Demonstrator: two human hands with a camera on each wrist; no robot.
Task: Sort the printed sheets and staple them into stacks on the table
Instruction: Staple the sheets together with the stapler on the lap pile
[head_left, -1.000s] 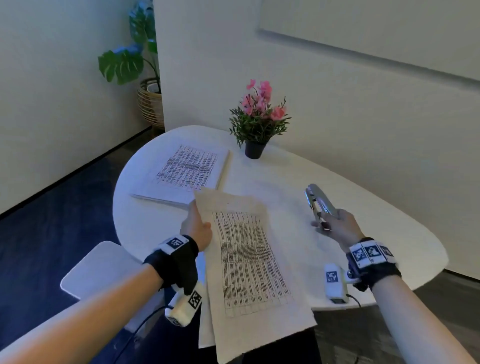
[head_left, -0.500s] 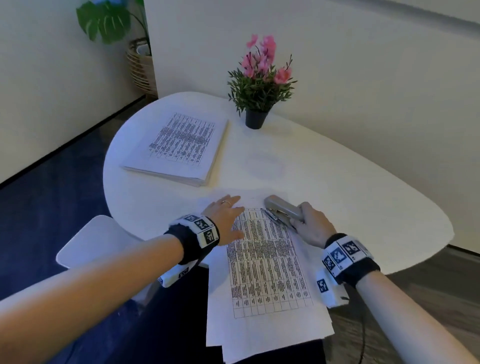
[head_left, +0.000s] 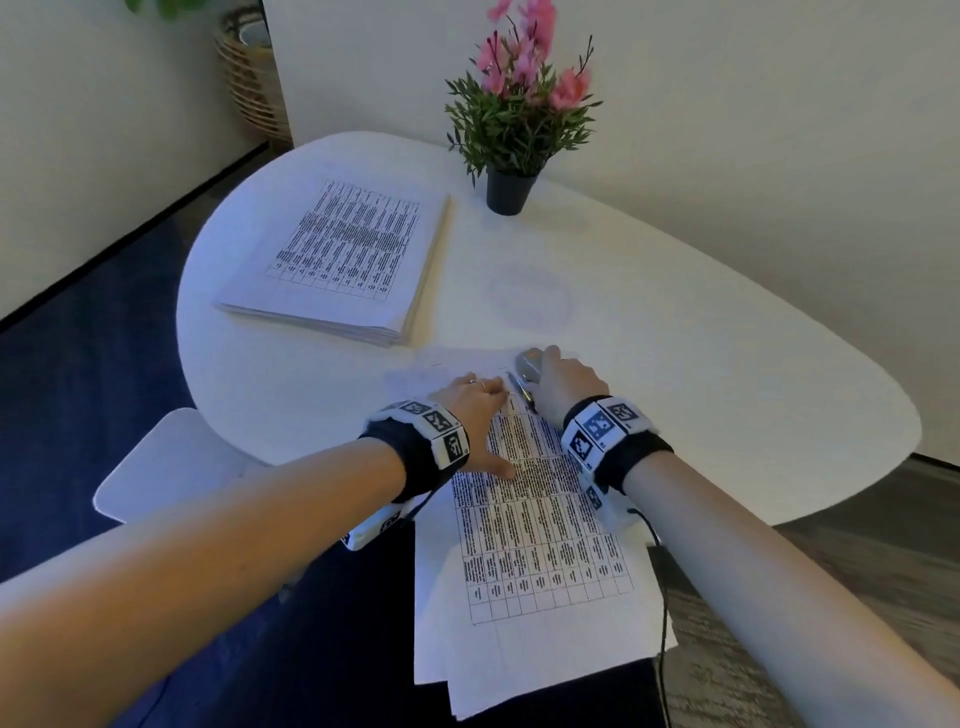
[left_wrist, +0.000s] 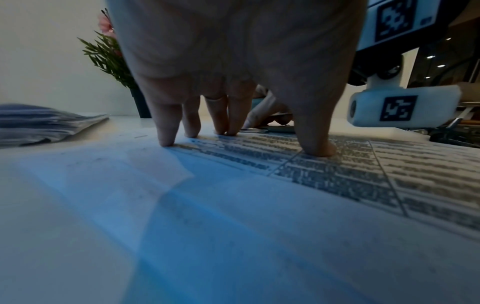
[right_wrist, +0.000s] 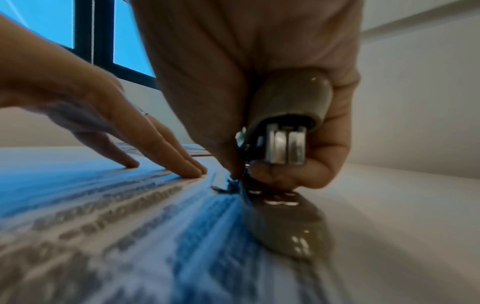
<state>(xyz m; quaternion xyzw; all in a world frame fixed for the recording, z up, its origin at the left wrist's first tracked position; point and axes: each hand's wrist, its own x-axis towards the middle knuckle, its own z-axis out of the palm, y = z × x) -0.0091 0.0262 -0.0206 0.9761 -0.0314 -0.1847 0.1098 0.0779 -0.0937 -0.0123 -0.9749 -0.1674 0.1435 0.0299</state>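
While the left hand (head_left: 470, 410) lies flat with straight, spread fingers (left_wrist: 166, 131) pressing on the loose set of white printed sheets covered in a black table grid (head_left: 540, 540), the right hand (head_left: 569, 382) is wrapped around a small grey-beige metal stapler (head_left: 527, 364), fingers and thumb curled about its body. In the right wrist view the stapler (right_wrist: 285, 127) stands just beside the left fingertips, its base (right_wrist: 288, 224) lying on the paper near the top edge of the sheets. These sheets sit low in the middle of the head view and hang over the near edge of the white rounded table (head_left: 701, 364). Toward the upper left of that view a thicker stack of the same printed pages (head_left: 343, 260) rests squarely on the tabletop, well apart from the hands. Above centre stands a dark pot of pink flowers with green leaves (head_left: 514, 130), close to the pale wall. A woven basket (head_left: 254, 83) sits on the floor at the upper left.
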